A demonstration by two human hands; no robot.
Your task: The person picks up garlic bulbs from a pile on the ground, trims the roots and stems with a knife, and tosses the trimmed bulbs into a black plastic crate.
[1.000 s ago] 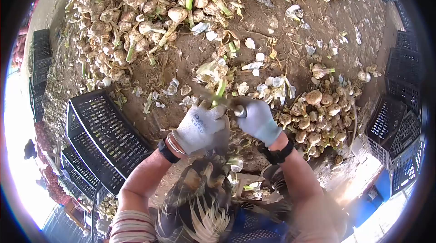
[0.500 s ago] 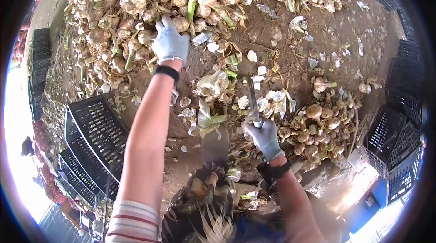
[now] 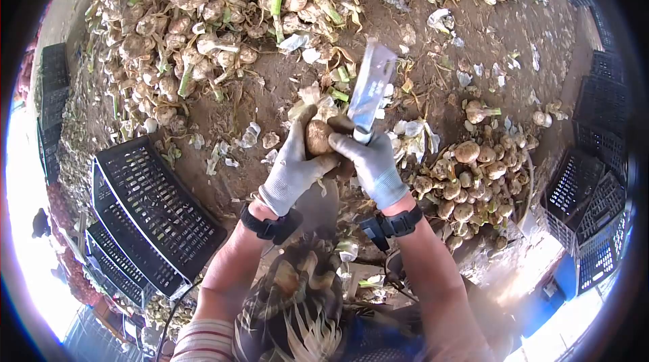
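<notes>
A brown garlic bulb [image 3: 318, 137] sits between my two gloved hands at the middle of the view. My left hand [image 3: 295, 166] is closed around its left and lower side. My right hand [image 3: 370, 159] grips a knife [image 3: 373, 85] with a broad, flat blade pointing up and away. The right thumb and fingers also press against the bulb's right side. Papery husk sticks out at the bulb's top. The knife handle is mostly hidden in the right glove.
A large heap of untrimmed garlic [image 3: 176, 37] covers the upper left. A smaller pile of trimmed bulbs [image 3: 473, 179] lies at right. Black plastic crates [image 3: 155, 206] stand at left, and more crates [image 3: 574, 193] at right. Husk scraps [image 3: 416, 139] litter the dirt floor.
My left hand has come back from the garlic heap to the middle, now holding a bulb. My right hand has moved up and left with the knife to meet it.
</notes>
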